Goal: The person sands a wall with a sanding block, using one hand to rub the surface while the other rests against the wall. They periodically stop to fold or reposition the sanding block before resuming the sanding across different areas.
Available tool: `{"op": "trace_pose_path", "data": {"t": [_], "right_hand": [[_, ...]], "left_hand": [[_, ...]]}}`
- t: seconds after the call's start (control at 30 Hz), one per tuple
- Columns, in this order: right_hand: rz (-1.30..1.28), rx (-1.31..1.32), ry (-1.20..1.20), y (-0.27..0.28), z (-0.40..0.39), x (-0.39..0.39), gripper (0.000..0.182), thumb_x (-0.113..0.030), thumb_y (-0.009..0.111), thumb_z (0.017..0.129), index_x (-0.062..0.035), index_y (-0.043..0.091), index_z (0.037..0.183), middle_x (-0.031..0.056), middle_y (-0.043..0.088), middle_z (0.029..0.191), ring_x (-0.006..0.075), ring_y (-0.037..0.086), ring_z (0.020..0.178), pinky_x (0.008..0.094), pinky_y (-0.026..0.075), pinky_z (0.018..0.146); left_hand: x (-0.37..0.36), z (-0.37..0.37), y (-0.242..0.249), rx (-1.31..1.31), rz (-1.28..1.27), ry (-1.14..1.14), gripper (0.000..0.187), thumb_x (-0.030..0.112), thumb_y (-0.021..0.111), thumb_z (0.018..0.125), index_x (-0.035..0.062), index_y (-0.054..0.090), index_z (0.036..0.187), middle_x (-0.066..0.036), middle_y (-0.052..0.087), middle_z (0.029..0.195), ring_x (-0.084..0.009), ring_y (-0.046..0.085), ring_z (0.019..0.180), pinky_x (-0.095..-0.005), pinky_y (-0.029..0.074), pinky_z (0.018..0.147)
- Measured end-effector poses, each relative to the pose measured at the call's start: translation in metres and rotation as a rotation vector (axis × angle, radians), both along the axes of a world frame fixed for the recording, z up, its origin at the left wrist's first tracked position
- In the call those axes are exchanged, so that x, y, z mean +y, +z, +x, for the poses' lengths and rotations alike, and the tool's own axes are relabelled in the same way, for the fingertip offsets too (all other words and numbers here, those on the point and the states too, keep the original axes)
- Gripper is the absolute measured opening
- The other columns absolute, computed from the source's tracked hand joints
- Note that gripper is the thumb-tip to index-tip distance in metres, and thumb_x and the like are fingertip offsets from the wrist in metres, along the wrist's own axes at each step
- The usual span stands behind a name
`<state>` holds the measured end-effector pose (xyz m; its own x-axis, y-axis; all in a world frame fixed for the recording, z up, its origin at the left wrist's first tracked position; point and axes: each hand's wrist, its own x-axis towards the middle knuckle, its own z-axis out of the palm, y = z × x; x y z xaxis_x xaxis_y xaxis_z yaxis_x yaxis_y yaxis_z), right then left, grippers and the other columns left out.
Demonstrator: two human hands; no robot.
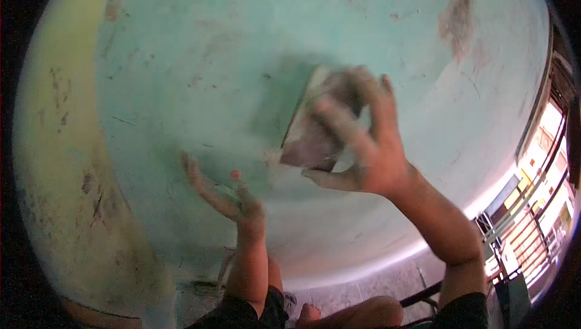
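Note:
My right hand grips a dusty, brownish-purple sheet of sandpaper with a pale upper edge. Its fingers are spread across the sheet, with the thumb at the lower edge. The sheet lies flat against the pale green wall, tilted to the right and slightly blurred. Lower left, my left hand holds nothing; its fingers are apart and point up close to the wall.
Worn patches and cracks mark the wall, including a brown bare patch at upper right. A yellow painted strip runs down the left. Tiled floor lies below, around my legs. Metal railings stand at the bright right side.

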<state>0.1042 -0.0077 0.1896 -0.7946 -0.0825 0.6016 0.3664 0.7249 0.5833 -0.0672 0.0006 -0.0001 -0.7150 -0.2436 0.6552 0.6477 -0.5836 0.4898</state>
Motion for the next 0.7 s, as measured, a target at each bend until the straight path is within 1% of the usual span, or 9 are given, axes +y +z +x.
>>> {"op": "trace_pose_path", "data": {"t": [0.03,0.1,0.13,0.17,0.27,0.3,0.37,0.5,0.7], "right_hand": [[-0.010,0.006,-0.025,-0.006,0.013,-0.002,0.103,-0.043,0.086,0.058,-0.0232,0.038,0.147,0.0253,0.034,0.147,0.0434,0.034,0.136,0.0646,0.023,0.111],[-0.214,0.348,0.205,-0.026,0.040,0.000,0.120,-0.053,0.086,0.059,-0.0037,0.026,0.150,0.0266,0.028,0.151,0.0396,0.030,0.140,0.0559,0.023,0.113],[-0.421,0.545,0.375,-0.052,0.056,0.008,0.123,-0.055,0.086,0.061,0.0007,0.021,0.150,0.0263,0.029,0.150,0.0407,0.033,0.139,0.0472,0.028,0.113],[-0.806,0.849,0.582,-0.073,0.049,-0.006,0.124,-0.064,0.079,0.065,-0.0035,0.017,0.152,0.0224,0.030,0.152,0.0363,0.032,0.141,0.0480,0.032,0.110],[-1.372,1.186,0.741,-0.117,0.060,-0.037,0.105,-0.082,0.051,0.075,-0.0139,0.027,0.152,0.0118,0.041,0.149,0.0304,0.040,0.136,0.0498,0.037,0.103],[-1.370,1.224,0.724,-0.126,0.071,-0.035,0.105,-0.082,0.051,0.075,-0.0139,0.027,0.152,0.0118,0.041,0.149,0.0304,0.040,0.136,0.0498,0.037,0.103],[-1.810,1.321,0.981,-0.138,0.092,-0.032,0.098,-0.083,0.044,0.078,-0.0156,0.037,0.148,0.0123,0.044,0.147,0.0318,0.044,0.133,0.0522,0.037,0.103],[-2.018,1.370,1.083,-0.158,0.108,-0.034,0.098,-0.084,0.043,0.078,-0.0126,0.041,0.144,0.0137,0.047,0.144,0.0325,0.047,0.128,0.0550,0.037,0.103],[-2.159,1.568,1.082,-0.179,0.119,-0.039,0.099,-0.083,0.044,0.079,-0.0082,0.042,0.144,0.0163,0.045,0.145,0.0383,0.044,0.130,0.0546,0.039,0.101]], "left_hand": [[-0.005,0.004,0.005,0.006,-0.010,-0.025,0.069,0.037,0.056,0.096,-0.0015,0.027,0.146,-0.024,0.027,0.154,-0.0406,0.030,0.140,-0.0516,0.020,0.117],[-0.021,0.013,0.017,0.050,0.189,-0.224,0.069,0.038,0.050,0.097,-0.0042,0.024,0.145,-0.028,0.027,0.150,-0.0429,0.040,0.131,-0.0512,0.033,0.109],[-0.028,0.021,0.020,0.067,0.185,-0.250,0.069,0.038,0.050,0.097,-0.0042,0.024,0.145,-0.028,0.027,0.150,-0.0429,0.040,0.131,-0.0512,0.033,0.109],[-0.038,0.029,0.020,0.056,0.237,-0.361,0.065,0.034,0.050,0.097,-0.0040,0.026,0.143,-0.028,0.029,0.148,-0.0405,0.045,0.126,-0.0493,0.036,0.106],[-0.059,0.045,0.016,0.078,0.279,-0.588,0.057,0.028,0.049,0.094,-0.0031,0.032,0.139,-0.028,0.036,0.145,-0.0365,0.053,0.116,-0.0463,0.041,0.101],[-0.057,0.055,0.016,0.093,0.294,-0.686,0.054,0.025,0.048,0.091,-0.0023,0.036,0.137,-0.027,0.039,0.144,-0.0348,0.055,0.113,-0.0453,0.043,0.099],[-0.046,0.074,0.018,0.138,0.234,-0.772,0.051,0.025,0.049,0.091,-0.0017,0.039,0.134,-0.026,0.042,0.140,-0.0338,0.056,0.110,-0.0451,0.044,0.097],[-0.034,0.102,0.025,0.231,0.155,-1.001,0.045,0.025,0.057,0.093,-0.0005,0.042,0.127,-0.023,0.047,0.130,-0.0306,0.059,0.101,-0.0434,0.047,0.092],[-0.027,0.115,0.018,0.194,0.026,-1.141,0.045,0.029,0.052,0.094,0.0008,0.044,0.129,-0.019,0.050,0.128,-0.0279,0.055,0.102,-0.0448,0.045,0.092]]}}
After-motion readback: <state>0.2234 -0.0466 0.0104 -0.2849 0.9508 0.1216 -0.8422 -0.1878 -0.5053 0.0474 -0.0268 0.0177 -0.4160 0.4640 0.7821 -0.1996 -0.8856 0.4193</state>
